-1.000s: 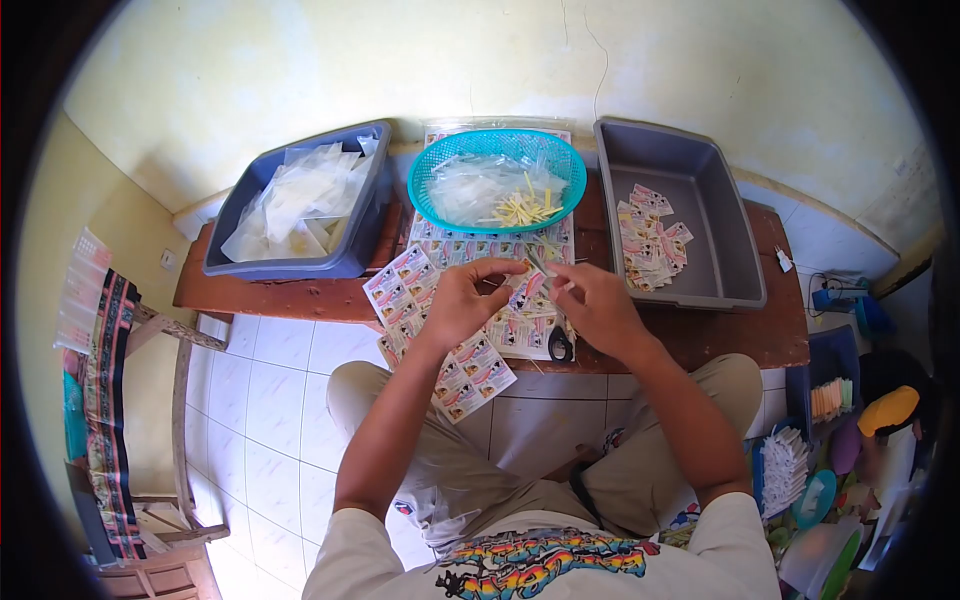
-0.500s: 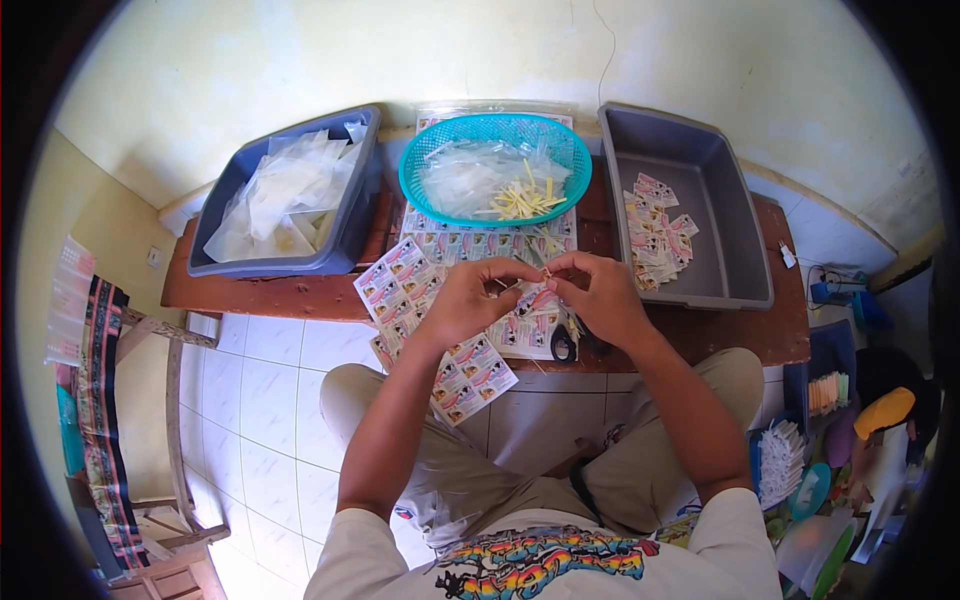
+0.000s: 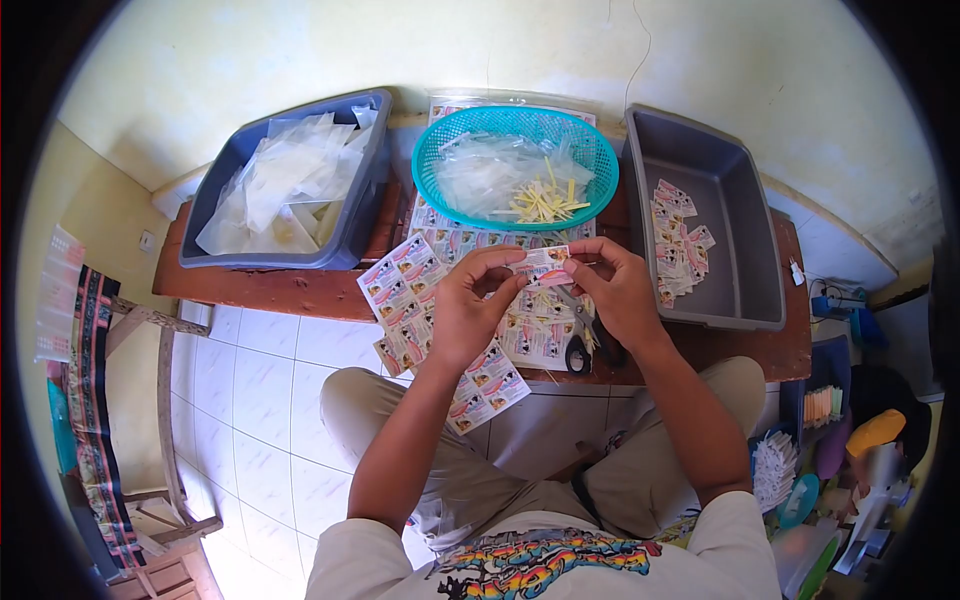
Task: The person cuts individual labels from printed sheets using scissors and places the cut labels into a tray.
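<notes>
Between my two hands a small printed label (image 3: pixel 545 264) is held up, flat and facing me. My left hand (image 3: pixel 478 300) pinches its left edge, and my right hand (image 3: pixel 615 292) pinches its right edge. Just below the label, scissors (image 3: pixel 578 352) with black handles lie on printed sheets, partly under my right hand. Uncut label sheets (image 3: pixel 405 280) lie beside my left hand, one hanging over the bench's front edge. Behind my hands stands a turquoise basket (image 3: pixel 432 200) with clear plastic bags and yellow strips.
On the wooden bench (image 3: pixel 260 288), a grey-blue tub (image 3: pixel 345 240) with translucent plastic sheets stands left. A grey tub (image 3: pixel 745 250) with cut labels (image 3: pixel 680 245) stands right. Another person (image 3: pixel 880 430) is at the far right, near containers and bundled items.
The scissors have left my right hand and lie on the sheets. The small label is now spread open between both hands. The view has shifted slightly.
</notes>
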A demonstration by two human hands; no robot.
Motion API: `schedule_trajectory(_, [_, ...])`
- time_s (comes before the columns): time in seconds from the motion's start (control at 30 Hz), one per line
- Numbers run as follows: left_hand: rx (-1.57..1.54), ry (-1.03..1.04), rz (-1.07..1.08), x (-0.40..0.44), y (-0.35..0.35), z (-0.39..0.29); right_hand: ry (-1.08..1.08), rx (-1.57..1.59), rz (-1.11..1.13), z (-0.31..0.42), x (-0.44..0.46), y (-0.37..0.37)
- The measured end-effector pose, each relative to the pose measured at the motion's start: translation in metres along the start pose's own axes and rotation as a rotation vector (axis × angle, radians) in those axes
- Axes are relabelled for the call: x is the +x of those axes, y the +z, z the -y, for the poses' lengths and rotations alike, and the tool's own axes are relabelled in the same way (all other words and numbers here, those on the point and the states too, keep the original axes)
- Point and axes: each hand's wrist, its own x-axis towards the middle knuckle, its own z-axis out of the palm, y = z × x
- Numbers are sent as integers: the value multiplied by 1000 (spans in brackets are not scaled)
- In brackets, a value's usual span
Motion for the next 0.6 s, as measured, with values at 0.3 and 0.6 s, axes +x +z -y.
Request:
schedule_trajectory(0.3, [222, 101, -16, 2, 2, -6, 3, 34, -2, -1, 1, 0])
schedule_trajectory(0.6, [467, 230, 52, -1, 5, -16, -11, 43, 27, 2, -4, -2])
